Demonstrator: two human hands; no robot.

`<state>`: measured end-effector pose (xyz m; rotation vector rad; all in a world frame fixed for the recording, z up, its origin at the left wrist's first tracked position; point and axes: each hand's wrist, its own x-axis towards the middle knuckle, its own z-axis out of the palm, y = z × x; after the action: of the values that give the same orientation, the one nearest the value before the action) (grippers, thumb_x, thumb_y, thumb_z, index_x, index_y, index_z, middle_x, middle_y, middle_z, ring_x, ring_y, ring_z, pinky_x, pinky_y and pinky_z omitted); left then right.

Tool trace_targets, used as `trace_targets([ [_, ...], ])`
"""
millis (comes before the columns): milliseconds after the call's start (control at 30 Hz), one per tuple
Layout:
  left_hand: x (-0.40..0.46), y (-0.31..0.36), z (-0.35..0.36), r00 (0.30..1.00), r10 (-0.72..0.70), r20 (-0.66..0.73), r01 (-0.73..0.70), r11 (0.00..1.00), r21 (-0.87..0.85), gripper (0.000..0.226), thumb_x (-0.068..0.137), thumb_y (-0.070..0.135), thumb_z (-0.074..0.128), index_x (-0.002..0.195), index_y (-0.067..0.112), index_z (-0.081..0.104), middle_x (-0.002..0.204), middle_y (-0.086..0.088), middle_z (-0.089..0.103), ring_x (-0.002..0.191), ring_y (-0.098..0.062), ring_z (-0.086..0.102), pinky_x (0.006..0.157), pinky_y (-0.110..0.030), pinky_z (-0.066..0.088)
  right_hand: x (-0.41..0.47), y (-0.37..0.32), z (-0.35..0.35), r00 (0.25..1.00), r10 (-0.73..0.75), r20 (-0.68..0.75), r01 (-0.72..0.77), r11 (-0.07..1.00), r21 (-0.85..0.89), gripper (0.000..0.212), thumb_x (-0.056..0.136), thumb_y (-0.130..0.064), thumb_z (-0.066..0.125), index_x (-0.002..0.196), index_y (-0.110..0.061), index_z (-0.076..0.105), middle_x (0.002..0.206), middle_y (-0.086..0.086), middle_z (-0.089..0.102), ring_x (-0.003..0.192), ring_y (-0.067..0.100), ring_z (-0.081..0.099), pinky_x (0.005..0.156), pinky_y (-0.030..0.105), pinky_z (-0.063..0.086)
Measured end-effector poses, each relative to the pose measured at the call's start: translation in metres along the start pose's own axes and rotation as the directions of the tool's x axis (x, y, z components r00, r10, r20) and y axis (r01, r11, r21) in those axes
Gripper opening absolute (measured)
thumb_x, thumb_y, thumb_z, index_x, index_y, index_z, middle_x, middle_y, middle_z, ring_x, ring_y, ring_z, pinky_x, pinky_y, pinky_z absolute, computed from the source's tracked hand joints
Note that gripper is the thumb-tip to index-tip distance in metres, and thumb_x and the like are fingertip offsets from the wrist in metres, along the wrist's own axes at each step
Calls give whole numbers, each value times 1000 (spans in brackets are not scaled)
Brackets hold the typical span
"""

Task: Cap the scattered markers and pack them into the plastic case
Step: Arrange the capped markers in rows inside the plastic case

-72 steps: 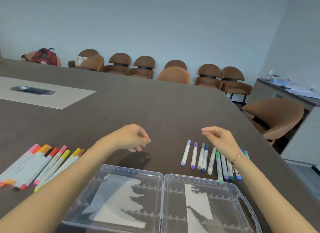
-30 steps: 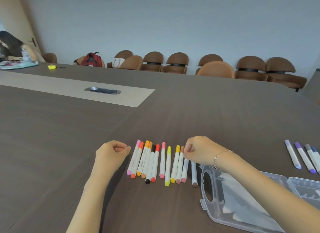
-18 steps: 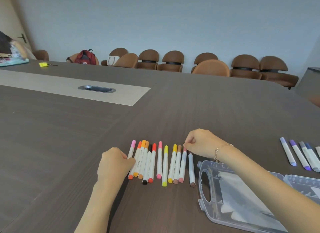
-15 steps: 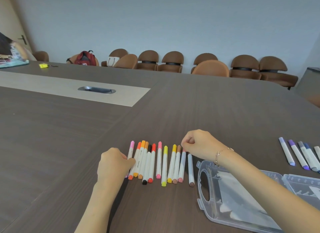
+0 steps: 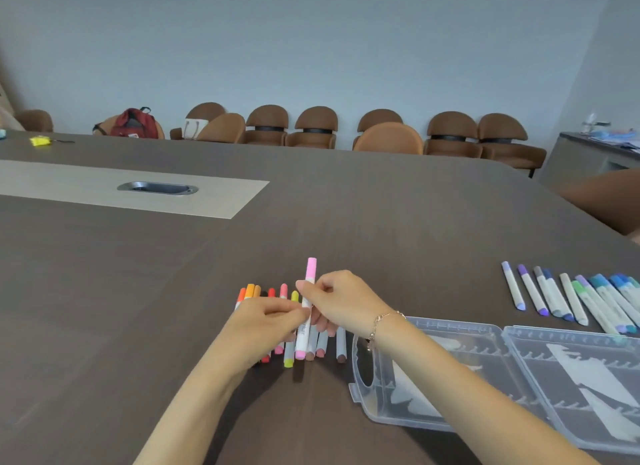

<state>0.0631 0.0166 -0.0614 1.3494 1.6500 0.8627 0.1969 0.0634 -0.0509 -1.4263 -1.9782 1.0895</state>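
Note:
A pink marker [image 5: 308, 302] is raised over a row of warm-coloured markers [image 5: 273, 293] lying on the dark table. My left hand [image 5: 266, 326] pinches its white barrel near the middle. My right hand [image 5: 341, 303] pinches it higher up, just below the pink cap. Both hands cover much of the row; brown and yellow marker ends show below them. The clear plastic case [image 5: 498, 343] lies open at the lower right, holding only white paper scraps. A second row of blue, purple and green markers [image 5: 568, 296] lies beyond the case at the right.
The dark table [image 5: 346, 215] has a light inlay with a metal cable port [image 5: 157, 188] at the left. Brown chairs [image 5: 315, 127] line the far wall, one bearing a red backpack [image 5: 135, 122]. A small yellow object [image 5: 40, 140] lies far left. A side counter [image 5: 599, 142] stands right.
The pink marker has been lifted out of the left end of the row and is now held by both hands above it. The view has shifted slightly left.

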Motion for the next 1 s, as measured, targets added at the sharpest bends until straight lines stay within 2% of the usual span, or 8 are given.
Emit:
trace_targets([
  [100,-3,1,15,993,73,92,-71,997,-33,17,86,38,63,90,25,73,80,13,70,71,-2,67,57,-6,47,-21,15,-25,998,57,-12,-57,998,-37,39,98,-36,44,72,-11,58,56,0,61,38,6,51,45,13,41],
  [200,6,-9,14,968,171,-183,-140,975,171,16,88,38,61,82,25,69,75,9,66,64,-6,60,47,-6,43,-40,33,-52,991,117,-57,-122,989,-81,41,98,-35,44,66,-12,56,54,0,60,39,7,52,47,14,43],
  [300,27,-30,-7,901,170,-399,-39,948,314,7,88,21,59,85,20,65,84,2,62,68,-5,53,50,-16,40,-54,49,-63,982,185,-27,-187,965,-185,46,97,-36,44,59,-14,54,56,-2,63,41,10,51,46,13,41],
  [467,45,-46,-4,906,138,-400,55,900,433,5,85,17,60,81,20,60,92,-5,60,76,-16,57,66,-25,44,-56,66,-46,976,216,-37,-216,916,-338,50,98,-38,41,54,-15,37,54,1,42,46,12,36,50,22,35],
  [567,46,-39,10,927,166,-336,5,891,454,5,86,22,62,82,20,60,84,0,59,66,-12,59,51,-13,41,-53,68,-39,974,226,-36,-224,913,-342,50,98,-39,40,54,-17,33,52,0,33,44,11,32,47,21,31],
  [667,48,-30,24,945,185,-269,-4,831,556,9,89,27,61,86,19,62,79,2,61,64,-8,58,50,-12,37,-51,70,-35,975,218,-45,-219,906,-363,48,98,-41,39,56,-18,35,53,-1,34,45,9,33,47,19,30],
  [800,50,-21,27,941,180,-287,54,756,652,15,91,32,58,94,18,60,84,2,60,61,-9,56,53,-16,39,-51,72,-32,981,189,-41,-189,885,-425,50,98,-42,38,55,-19,36,53,-1,34,46,8,34,48,17,29],
  [1000,51,-21,26,914,147,-379,129,780,613,27,93,37,52,88,11,54,72,-2,56,55,-13,55,51,-21,40,-51,78,-28,987,103,-123,-152,845,-512,50,98,-47,33,57,-20,39,55,-2,40,50,8,39,52,19,38],
])
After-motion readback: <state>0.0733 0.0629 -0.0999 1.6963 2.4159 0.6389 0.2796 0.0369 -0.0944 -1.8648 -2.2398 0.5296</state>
